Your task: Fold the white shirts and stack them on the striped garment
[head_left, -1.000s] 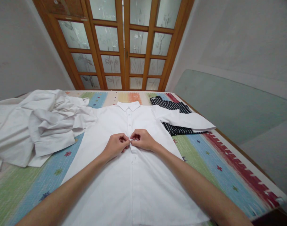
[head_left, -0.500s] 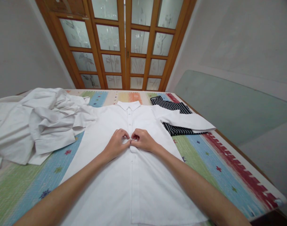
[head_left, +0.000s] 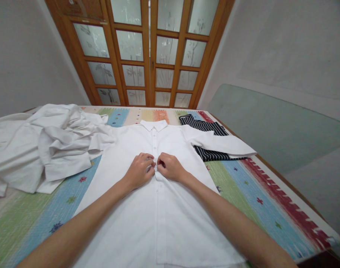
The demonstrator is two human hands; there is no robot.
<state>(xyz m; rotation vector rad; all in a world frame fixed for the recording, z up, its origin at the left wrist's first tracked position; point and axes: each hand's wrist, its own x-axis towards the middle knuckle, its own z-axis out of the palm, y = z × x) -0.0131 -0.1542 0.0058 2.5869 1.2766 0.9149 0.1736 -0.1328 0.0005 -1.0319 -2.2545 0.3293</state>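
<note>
A white collared shirt (head_left: 125, 219) lies spread front side up, its button placket running down the middle. My left hand (head_left: 141, 169) is closed at the placket, fingers curled and thumb against the cloth edge. Facing it, my right hand (head_left: 170, 166) pinches the other side of the placket, and the cloth there is lifted in a small fold. The fingertips hide the button or buttonhole between them. Above the hands, several small buttons show below the collar (head_left: 153, 125). The placket below the hands lies flat.
A heap of white garments (head_left: 63, 145) lies on the left. A black-and-white striped garment (head_left: 211, 153) is partly under the shirt's right-hand sleeve. The table carries a colourful striped cloth (head_left: 242, 186). Wooden glass-paned doors (head_left: 150, 67) stand behind, and a pale glass-like panel (head_left: 270, 123) leans at right.
My left fingers have loosened slightly and drawn back a little from the right fingertips. My right hand stays pinched at the placket. The view has shifted slightly.
</note>
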